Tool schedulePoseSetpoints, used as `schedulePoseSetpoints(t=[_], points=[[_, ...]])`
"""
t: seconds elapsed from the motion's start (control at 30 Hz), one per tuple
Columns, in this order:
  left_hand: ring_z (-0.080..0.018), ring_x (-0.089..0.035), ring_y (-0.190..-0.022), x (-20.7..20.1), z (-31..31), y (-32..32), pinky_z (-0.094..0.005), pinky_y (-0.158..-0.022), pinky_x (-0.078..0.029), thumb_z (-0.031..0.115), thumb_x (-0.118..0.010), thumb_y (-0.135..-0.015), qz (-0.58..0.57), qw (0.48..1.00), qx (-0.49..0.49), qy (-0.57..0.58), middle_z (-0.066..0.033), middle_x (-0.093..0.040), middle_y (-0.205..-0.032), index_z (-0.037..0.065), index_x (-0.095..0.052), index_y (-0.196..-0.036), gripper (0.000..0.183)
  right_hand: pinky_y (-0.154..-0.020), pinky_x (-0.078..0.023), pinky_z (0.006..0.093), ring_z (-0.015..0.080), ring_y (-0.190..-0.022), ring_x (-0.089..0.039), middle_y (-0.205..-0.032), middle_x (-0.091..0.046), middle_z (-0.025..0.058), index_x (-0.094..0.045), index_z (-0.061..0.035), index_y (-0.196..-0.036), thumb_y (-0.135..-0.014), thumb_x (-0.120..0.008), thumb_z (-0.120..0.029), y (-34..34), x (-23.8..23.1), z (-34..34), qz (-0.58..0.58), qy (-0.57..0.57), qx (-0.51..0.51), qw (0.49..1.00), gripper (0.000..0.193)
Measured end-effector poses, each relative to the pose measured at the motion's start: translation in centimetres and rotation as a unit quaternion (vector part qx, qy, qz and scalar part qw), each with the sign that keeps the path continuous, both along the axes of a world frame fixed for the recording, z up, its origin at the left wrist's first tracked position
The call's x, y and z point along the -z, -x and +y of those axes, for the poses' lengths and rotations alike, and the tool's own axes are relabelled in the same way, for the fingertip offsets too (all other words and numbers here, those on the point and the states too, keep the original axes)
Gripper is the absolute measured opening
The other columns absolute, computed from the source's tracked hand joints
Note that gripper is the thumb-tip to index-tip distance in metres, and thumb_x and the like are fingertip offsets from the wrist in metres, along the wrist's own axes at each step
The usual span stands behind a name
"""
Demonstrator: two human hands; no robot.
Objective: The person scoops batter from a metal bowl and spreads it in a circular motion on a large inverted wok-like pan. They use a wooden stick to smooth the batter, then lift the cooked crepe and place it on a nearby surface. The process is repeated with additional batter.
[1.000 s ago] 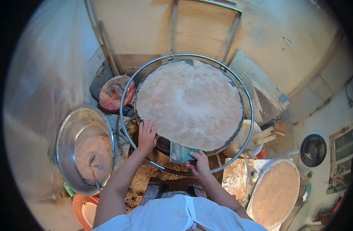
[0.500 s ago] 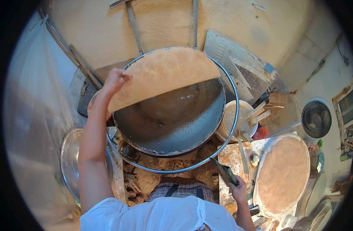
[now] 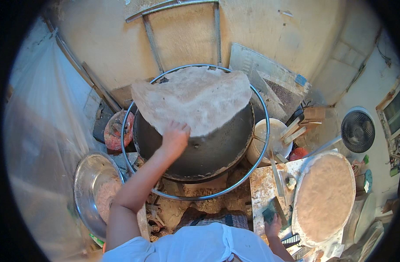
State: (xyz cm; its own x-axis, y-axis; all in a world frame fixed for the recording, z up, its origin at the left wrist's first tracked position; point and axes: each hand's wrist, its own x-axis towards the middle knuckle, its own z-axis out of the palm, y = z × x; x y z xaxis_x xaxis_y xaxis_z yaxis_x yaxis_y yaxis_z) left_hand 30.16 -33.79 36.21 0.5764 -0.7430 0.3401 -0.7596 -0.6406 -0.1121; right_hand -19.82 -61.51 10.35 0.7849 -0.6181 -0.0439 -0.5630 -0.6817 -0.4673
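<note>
From above, everything sits around the big dark griddle pan, ringed by a metal hoop. The left hand is up over the pan's near-left side, fingers closed on the lower edge of a wide thin flatbread, which is lifted off the pan and draped across its far half, the near half of the pan bare. The sheet sags and curls at the rim, so I'd judge it light, limp and easy to tear; it wants holding at the edge with a broad pinch, not a fingertip nip. The right hand is low to the right of the pan, over a floury board, curled around a small dark tool. Further right of the pan lies a stack of finished flatbreads; a pale bucket stands against the pan's right side. A steel bowl with dough sits left of the pan
</note>
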Motion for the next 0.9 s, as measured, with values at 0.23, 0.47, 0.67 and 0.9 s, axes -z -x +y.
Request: schedulePoseSetpoints(t=[0.23,0.47,0.67,0.9], points=[[-0.0296,-0.062,-0.091,11.6,3.8,5.6,-0.0488,-0.089,-0.043,0.008,-0.063,-0.072,0.133,0.990,-0.021,0.030,-0.0093,-0.068,-0.094,0.008,-0.066,-0.086,0.015,-0.101,-0.041,0.0448,0.0378,-0.120,-0.050,-0.126,-0.054,0.0203,-0.056,-0.0010,-0.119,-0.072,-0.075,-0.004,-22.9,-19.3,10.0,-0.279,-0.004,-0.238,0.930,0.050],[-0.0287,-0.060,-0.105,3.1,14.3,6.7,-0.0557,-0.102,-0.034,0.010,-0.065,-0.077,0.204,0.979,-0.003,0.031,-0.0098,-0.067,-0.103,0.009,-0.066,-0.100,0.024,-0.077,-0.047,0.0452,0.0338,-0.085,-0.062,-0.084,-0.065,0.0148,-0.061,-0.0034,-0.091,-0.080,-0.066,-0.021,-36.3,-23.6,18.0,-0.029,0.099,-0.484,0.869,0.022],[-0.0276,-0.063,-0.100,-1.6,18.1,7.4,-0.0442,-0.094,-0.046,0.010,-0.063,-0.088,0.228,0.844,-0.145,0.463,-0.0158,-0.066,-0.105,-0.001,-0.057,-0.121,0.035,-0.056,-0.048,0.0419,0.0292,-0.062,-0.063,-0.064,-0.063,0.0174,-0.066,-0.0003,-0.077,-0.074,-0.068,-0.014,-48.4,-28.9,19.5,-0.003,-0.141,-0.415,0.899,0.014],[-0.0348,-0.067,-0.088,10.3,17.4,15.1,-0.0444,-0.085,-0.054,0.047,-0.047,-0.097,0.895,0.249,-0.105,0.354,-0.0223,-0.067,-0.100,-0.004,-0.057,-0.111,0.054,-0.053,-0.047,0.0379,0.0220,-0.062,-0.060,-0.070,-0.066,0.0057,-0.070,-0.0118,-0.072,-0.072,-0.067,-0.024,-53.9,-40.4,14.1,-0.071,-0.062,-0.293,0.951,0.013]])
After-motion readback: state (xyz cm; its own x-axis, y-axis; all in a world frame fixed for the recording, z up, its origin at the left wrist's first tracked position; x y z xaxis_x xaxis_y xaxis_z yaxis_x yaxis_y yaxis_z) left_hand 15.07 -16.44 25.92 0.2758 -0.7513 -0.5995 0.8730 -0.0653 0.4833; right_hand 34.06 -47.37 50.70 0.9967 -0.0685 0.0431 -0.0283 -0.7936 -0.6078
